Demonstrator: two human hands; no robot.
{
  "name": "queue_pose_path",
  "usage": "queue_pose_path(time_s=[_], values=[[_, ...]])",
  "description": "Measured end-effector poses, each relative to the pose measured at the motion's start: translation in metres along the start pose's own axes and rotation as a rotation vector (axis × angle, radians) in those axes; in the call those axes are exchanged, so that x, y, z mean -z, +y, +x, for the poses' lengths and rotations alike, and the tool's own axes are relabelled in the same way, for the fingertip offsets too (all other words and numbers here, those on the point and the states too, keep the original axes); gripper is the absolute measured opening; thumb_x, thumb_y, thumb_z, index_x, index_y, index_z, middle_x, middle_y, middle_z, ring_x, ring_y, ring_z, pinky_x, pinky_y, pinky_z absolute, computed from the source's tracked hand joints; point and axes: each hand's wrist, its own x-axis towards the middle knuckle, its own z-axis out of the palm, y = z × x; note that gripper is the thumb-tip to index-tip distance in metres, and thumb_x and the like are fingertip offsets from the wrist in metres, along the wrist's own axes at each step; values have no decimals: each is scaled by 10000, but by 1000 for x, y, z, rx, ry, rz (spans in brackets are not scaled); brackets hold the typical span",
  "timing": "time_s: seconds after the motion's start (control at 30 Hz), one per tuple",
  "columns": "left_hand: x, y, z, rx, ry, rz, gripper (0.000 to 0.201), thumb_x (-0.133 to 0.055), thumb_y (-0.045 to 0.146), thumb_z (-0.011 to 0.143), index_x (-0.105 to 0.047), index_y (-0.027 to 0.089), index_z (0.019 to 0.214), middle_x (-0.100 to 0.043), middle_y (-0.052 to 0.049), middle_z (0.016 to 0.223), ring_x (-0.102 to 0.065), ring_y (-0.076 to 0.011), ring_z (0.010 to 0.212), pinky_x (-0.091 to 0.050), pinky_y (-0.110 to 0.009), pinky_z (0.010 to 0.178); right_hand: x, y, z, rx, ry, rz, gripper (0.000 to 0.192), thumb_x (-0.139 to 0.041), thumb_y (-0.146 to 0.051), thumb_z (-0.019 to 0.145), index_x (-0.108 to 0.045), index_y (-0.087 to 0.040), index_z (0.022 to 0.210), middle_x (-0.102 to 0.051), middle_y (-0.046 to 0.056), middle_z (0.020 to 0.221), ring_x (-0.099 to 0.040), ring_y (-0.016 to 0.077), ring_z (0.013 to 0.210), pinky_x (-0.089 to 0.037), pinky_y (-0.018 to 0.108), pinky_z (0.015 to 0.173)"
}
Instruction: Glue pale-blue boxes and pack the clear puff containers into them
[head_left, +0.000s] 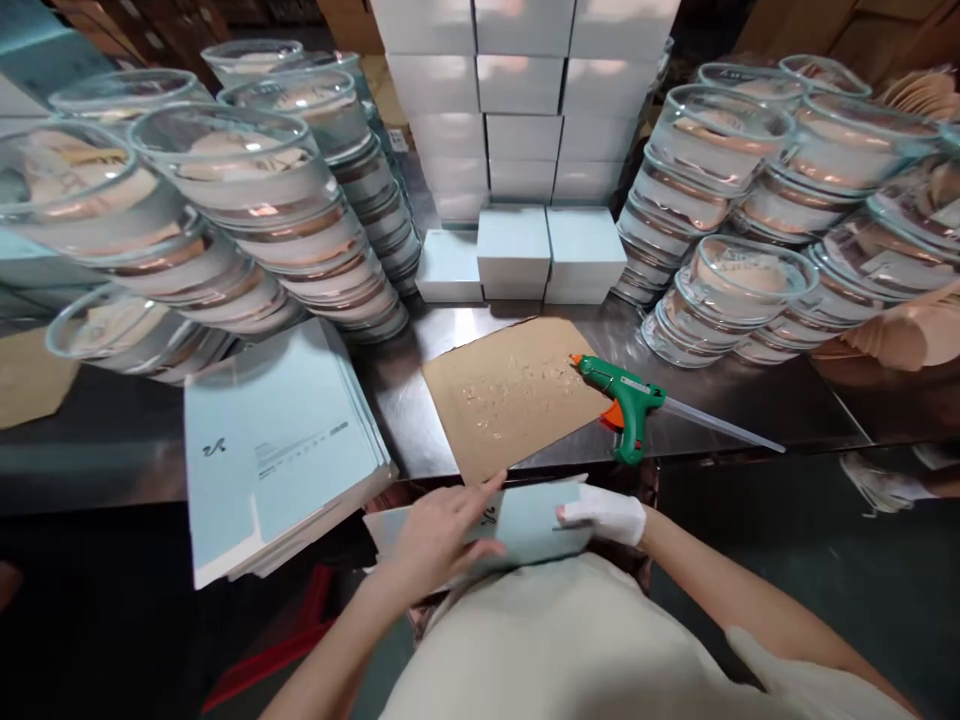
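A folded pale blue carton (536, 520) with a small dark logo is held close against my body, just off the table's front edge. My right hand (604, 515), in a white glove with a bare thumb tip showing, is closed on its right end. My bare left hand (446, 525) lies across its left part, with the index finger stretched out and the thumb apart. The undersides of both hands are hidden. Just beyond, on a glue-spotted brown cardboard sheet (517, 395), rests a green glue gun (634, 395) with an orange trigger and a long glue stick out its back.
A stack of flat pale blue cartons (277, 430) overhangs the table edge at left. White boxes (514, 245) stand in a tall stack at the back. Piled clear round containers (247, 190) fill the left side, and more round containers (705, 190) the right. The metal table (420, 440) shines.
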Motion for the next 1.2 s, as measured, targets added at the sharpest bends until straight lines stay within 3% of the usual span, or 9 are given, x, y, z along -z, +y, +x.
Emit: queue_pose_path(time_s=[0.1,0.23,0.4,0.5,0.63,0.73,0.87,0.97,1.2], values=[[-23,4,-12,11,-132,-26,966,-717,739,845,-436,217,1608,-697,-190,1420,-710,-362,1243,-585,-513,1052,-5,10,0,-16,-96,65,829,-866,-724,654,-766,-94,1183,-776,143,1068,-721,261,945,-554,415,974],[-32,-4,-36,94,-160,-141,872,-771,622,867,-457,232,1581,-661,-178,1480,-684,-369,1295,-553,-519,1110,0,-4,-20,141,-74,-128,942,-661,-926,733,-767,-86,1144,-775,166,1049,-725,291,966,-556,449,991],[-32,-1,-35,300,388,-333,591,-660,467,964,-538,247,1499,-671,-149,1437,-676,-334,1291,-579,-466,1062,-4,-6,-41,721,787,-393,894,-623,-861,837,-547,-225,1460,-643,179,1416,-606,344,1350,-451,496,1192],[-50,16,-5,251,619,-428,577,-711,461,900,-605,230,1418,-626,-171,1446,-630,-347,1327,-552,-505,1086,-23,0,-24,794,1028,-533,1166,-622,-941,742,-324,-217,1606,-443,217,1603,-383,395,1560,-342,527,1290],[-80,27,22,201,600,-490,511,-694,429,881,-629,218,1341,-715,-143,1178,-676,-318,1190,-565,-504,1055,-35,-10,-4,883,1046,-608,988,-416,-876,919,-220,-238,1647,-336,212,1673,-343,364,1591,-302,552,1310],[-89,21,23,212,576,-493,495,-703,489,873,-644,218,1283,-706,-136,1139,-662,-318,1194,-540,-501,1081,-36,-24,-10,904,1009,-667,847,-384,-845,951,-479,-222,1516,-457,204,1592,-441,376,1520,-341,560,1280],[-93,25,31,220,805,-611,557,-506,703,960,-619,233,1237,-673,-145,1211,-648,-314,1233,-531,-486,1064,-46,-31,-12,803,1021,-578,723,-390,-816,955,-687,-203,1196,-692,170,1255,-618,366,1307,-448,512,1185],[-91,37,42,213,949,-664,545,-459,691,1006,-537,269,1342,-633,-166,1355,-646,-300,1261,-524,-493,1067,-58,-34,-4,822,1139,-412,493,-549,-585,971,-561,-229,1313,-624,165,1440,-575,316,1380,-478,461,1154],[-55,23,32,9,675,-425,380,-803,554,867,-753,238,1071,-731,-105,1150,-719,-265,1094,-573,-364,940,-28,-48,-28,687,1158,-358,436,-517,-502,970,-461,-245,1318,-611,195,1463,-696,259,1182,-554,426,1022]])
